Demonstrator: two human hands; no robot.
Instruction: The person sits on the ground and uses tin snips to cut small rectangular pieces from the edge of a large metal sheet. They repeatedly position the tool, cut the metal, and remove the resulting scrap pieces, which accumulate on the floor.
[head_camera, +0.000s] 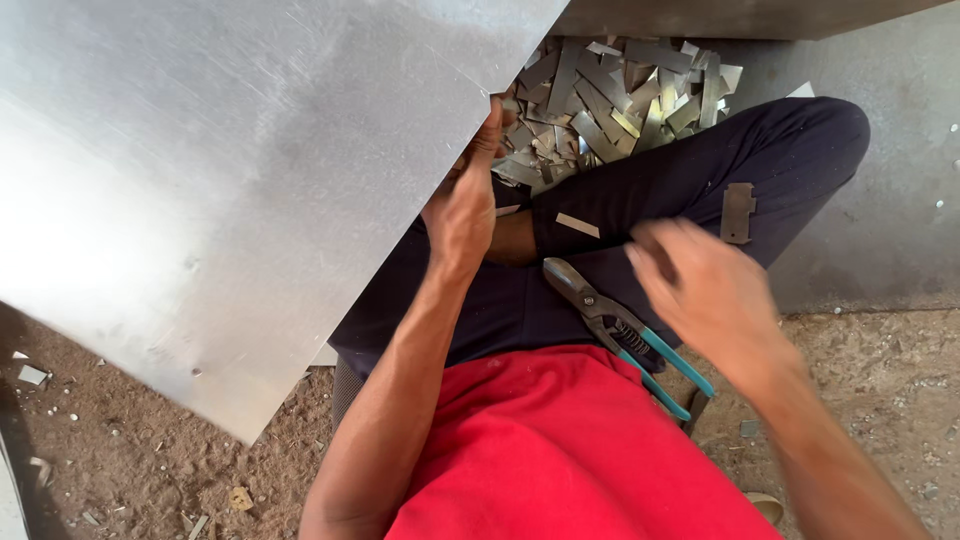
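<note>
Holding a large metal sheet (200, 180) by its right edge with the left hand (462, 215), fingers curled around the rim near the upper corner, thumb side toward the body. Sheet tilted up across the left of the view, its lower corner hanging above the dirt floor (150, 470). Right hand (700, 290) blurred, fingers loosely spread and empty as far as can be seen, hovering just above the lap, close beside the tin snips (625, 335). Snips lying across dark trousers (700, 180), blades shut and pointing up-left, teal handles pointing down toward the red shirt (580, 450). Sitting cross-legged, with a heap of cut metal strips (610, 100) piled beyond the knees. One short strip (577, 225) resting on the shin, and a small notched offcut (738, 212) resting on the right thigh.

Judging by this, a pause between cuts: sheet steadied in one hand, cutter put down, free hand moving over it. Next move likely calls for closing the right hand around the teal handles, opening the blades and bringing them to the sheet's edge, while keeping the left grip firm and fingers clear of the sharp rim and the cut line.
</note>
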